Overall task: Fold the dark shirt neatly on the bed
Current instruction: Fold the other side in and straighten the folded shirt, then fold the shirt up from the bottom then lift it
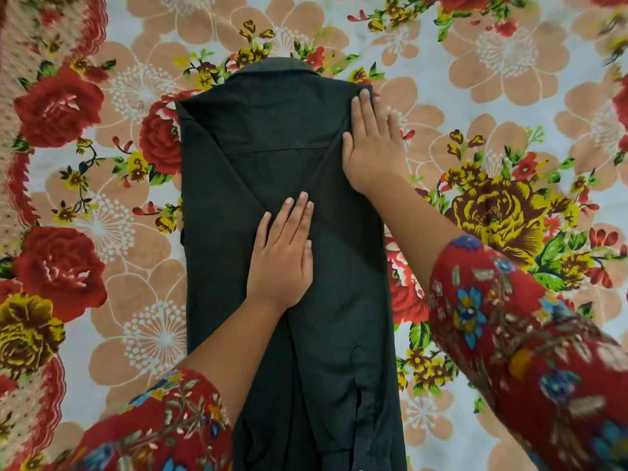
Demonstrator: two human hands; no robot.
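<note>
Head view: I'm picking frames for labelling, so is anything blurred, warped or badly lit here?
Head view: light is even and soft, with no glare; the dark shirt and both hands, left hand and right hand, are sharp; the sleeves near the bottom edge are smeared; the floral bedsheet bows at the edges from wide-angle distortion.

**A Bed Full of Flowers**

The bed (475, 79) fills the whole view. A bright sheet (112, 334) covers it. The sheet is pale blue-white with big peach flowers, red roses and yellow roses with green leaves. A red wavy border (20, 185) runs down the left edge. The light is soft and even, with no hard shadows.
</note>
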